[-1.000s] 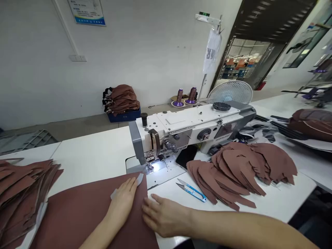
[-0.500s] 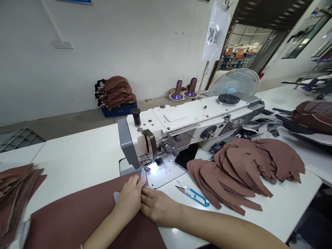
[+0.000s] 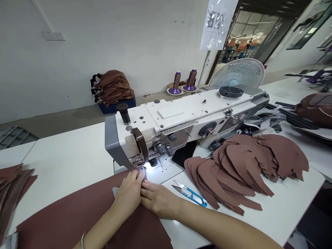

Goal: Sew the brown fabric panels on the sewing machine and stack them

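Left hand (image 3: 129, 189) palm-down on a large brown panel (image 3: 64, 214), fingers stretched toward the lit needle area of the sewing machine (image 3: 176, 116); a pale grey piece (image 3: 114, 191) peeps out beside it. Right hand (image 3: 159, 200) lies alongside, fingers close together over the panel's right edge, tips touching the left hand. Both thumbs largely hidden; cannot tell whether either hand pinches the material or only presses. Panel spread on the white worktop (image 3: 72, 160), its far corner at the presser foot. Right of the hands: blue-handled thread snips (image 3: 191, 194), blades toward the machine, and a fanned pile of curved brown cutouts (image 3: 230, 169). More brown pieces (image 3: 15, 192) stacked at far left. Behind the machine: two thread cones (image 3: 176, 82), white fan (image 3: 237, 74).
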`<state>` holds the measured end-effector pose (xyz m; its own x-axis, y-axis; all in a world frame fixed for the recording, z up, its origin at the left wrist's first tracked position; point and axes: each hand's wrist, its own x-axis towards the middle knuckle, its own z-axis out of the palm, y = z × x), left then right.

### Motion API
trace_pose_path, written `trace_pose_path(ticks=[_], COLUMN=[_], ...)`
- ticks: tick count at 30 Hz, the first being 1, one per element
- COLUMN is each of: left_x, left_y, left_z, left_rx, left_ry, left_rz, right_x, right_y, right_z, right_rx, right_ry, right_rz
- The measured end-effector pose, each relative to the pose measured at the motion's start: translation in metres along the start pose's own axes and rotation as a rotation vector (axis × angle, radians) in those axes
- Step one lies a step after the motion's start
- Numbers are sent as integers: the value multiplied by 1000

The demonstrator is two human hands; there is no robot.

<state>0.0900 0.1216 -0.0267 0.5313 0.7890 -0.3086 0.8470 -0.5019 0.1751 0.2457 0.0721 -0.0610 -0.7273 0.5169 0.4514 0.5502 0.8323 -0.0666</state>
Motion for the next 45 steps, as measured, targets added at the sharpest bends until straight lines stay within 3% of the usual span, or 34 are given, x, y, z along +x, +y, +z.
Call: trace_pose_path(ticks=[10, 21, 28, 38, 45], left_x=[0, 3, -10, -7, -3], left_y=[2, 5, 28, 25, 22], left_z=[-2, -4, -3, -7, -1], left_rx=[14, 23, 241, 160, 262], left_ry=[-12, 60, 50, -21, 72], left_rz=[-13, 5, -94, -66, -39], right_x=[0, 1, -7, -5, -5], right_y=[0, 3, -6, -2, 4], right_z=[0, 1, -1, 3, 1], right_rx=[-1, -37, -114, -148, -130], right_ry=[-3, -6, 37, 52, 54], right_rz=[-2, 16, -37, -9, -28])
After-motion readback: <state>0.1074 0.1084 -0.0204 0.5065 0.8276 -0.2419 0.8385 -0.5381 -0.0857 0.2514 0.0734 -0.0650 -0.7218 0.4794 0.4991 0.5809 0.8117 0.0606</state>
